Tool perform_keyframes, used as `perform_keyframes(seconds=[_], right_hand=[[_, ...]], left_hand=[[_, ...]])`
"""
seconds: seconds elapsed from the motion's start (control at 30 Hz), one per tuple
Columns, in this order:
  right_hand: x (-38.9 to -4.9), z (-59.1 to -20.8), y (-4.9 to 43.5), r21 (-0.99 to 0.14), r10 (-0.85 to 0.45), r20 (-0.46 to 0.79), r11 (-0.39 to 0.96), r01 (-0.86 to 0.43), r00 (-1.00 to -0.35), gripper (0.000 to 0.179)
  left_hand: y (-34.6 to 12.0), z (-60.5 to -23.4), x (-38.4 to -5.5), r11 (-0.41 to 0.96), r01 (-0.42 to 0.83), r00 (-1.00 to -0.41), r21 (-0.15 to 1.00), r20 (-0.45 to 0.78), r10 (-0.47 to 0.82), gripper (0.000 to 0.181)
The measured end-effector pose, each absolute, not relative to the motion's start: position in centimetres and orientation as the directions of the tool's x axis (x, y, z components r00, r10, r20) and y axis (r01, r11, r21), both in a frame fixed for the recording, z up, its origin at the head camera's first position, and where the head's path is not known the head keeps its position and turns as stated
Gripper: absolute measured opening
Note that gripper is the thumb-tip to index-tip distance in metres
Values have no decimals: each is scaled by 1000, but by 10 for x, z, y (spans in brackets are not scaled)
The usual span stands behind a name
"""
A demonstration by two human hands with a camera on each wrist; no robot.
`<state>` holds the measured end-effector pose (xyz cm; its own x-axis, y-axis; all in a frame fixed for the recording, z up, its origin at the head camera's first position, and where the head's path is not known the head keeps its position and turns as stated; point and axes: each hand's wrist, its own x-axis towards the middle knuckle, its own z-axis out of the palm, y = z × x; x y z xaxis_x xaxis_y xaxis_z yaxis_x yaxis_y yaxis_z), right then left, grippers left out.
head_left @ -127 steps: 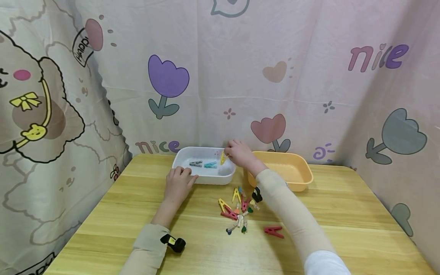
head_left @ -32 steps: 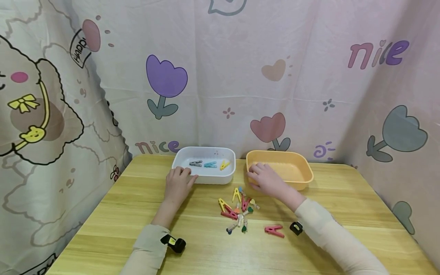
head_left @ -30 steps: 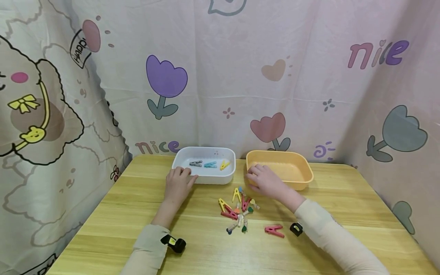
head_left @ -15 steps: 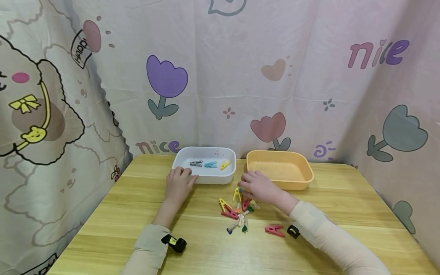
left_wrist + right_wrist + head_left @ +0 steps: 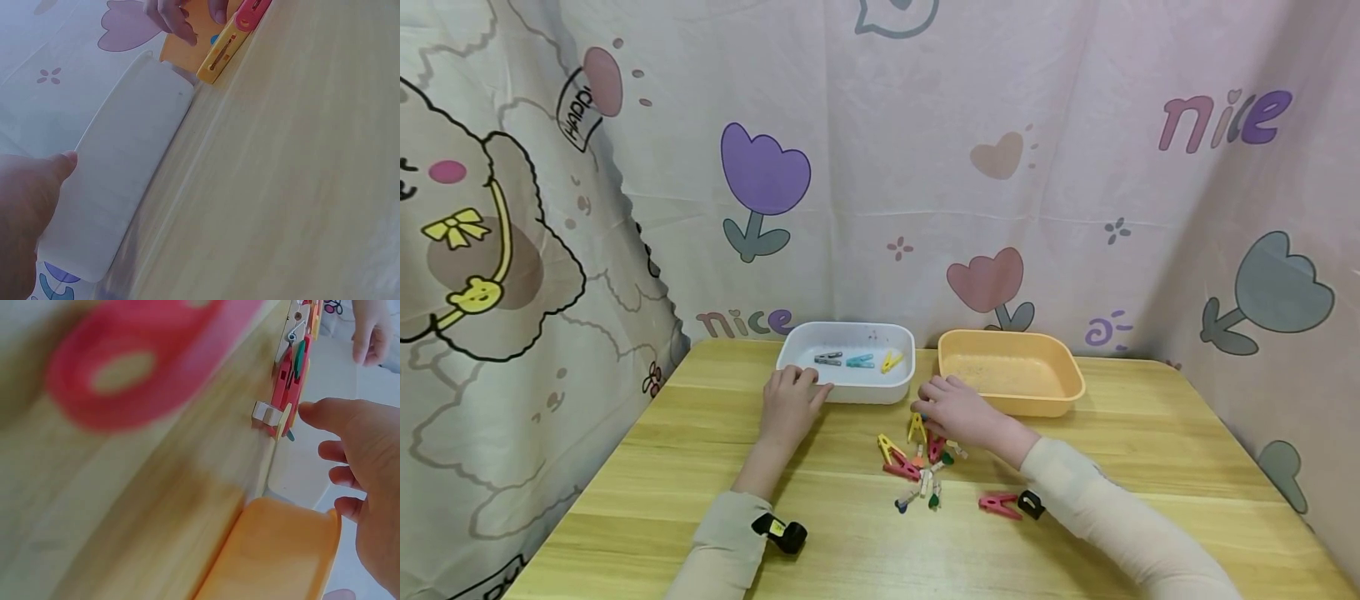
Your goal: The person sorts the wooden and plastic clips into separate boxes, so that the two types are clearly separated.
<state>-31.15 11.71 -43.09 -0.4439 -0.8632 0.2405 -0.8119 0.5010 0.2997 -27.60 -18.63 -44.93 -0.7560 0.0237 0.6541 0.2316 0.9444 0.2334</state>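
My left hand holds the near left rim of a white plastic tray, its fingers over the edge; in the left wrist view the thumb lies at the rim. Inside the tray are a grey clothespin, a blue clothespin and a yellow clothespin. My right hand hovers over the back of a clothespin pile, fingers loosely bent, with a gap between thumb and fingers. Under its fingertips are a yellow clothespin and a small blue-topped peg, mostly hidden.
A yellow-orange tray stands right of the white one. Red clothespins, including one in the pile, lie among small wooden pegs with coloured hearts. Another red clothespin lies apart, near the right wrist's camera. A printed curtain hangs behind.
My right hand lets the yellow clothespin go in the white tray, then moves from the orange tray's left end down and left over the pile. My left hand stays at the rim.
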Motion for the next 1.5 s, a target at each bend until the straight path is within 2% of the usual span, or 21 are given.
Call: perform_keyframes(seconds=[0.2,0.43,0.9,1.2,1.5], right_hand=[[-311,-430,112,330,-874,239,483,-811,-424,23],[-313,-432,106,346,-874,178,486,-803,-452,22],[-316,-432,97,352,-880,150,473,-808,-450,20],[-313,-428,92,327,-889,197,456,-828,-413,21],[-312,-420,88,324,-889,212,455,-829,-405,20]], left_hand=[[-187,-450,-276,947,229,-752,224,658,26,31],[-186,-450,-276,946,233,-747,226,665,25,31],[-187,-451,-275,946,235,-746,222,665,29,32],[-187,-452,-275,943,242,-736,228,676,26,31],[-188,-453,-277,943,259,-711,210,702,39,30]])
